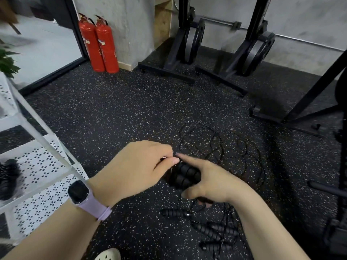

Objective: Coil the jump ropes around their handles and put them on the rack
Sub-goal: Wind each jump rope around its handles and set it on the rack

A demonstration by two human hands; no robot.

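Observation:
My right hand (210, 182) grips a pair of black ribbed jump rope handles (185, 175) held side by side, its index finger pointing out along them. My left hand (139, 166) pinches the thin black rope (170, 158) right at the top of those handles. The rest of that rope (216, 145) lies in loose loops on the floor beyond my hands. More black handles (208, 230) with tangled rope lie on the floor below my right wrist. The white perforated rack (47, 166) stands at the left, with a coiled black rope (8, 177) on its shelf.
Two red fire extinguishers (99, 44) stand by the concrete pillar. Black weight stands with plates (191, 44) line the back wall, and another black frame base (281, 117) sits at the right. The floor is speckled black rubber. A light shoe (109, 255) shows at the bottom edge.

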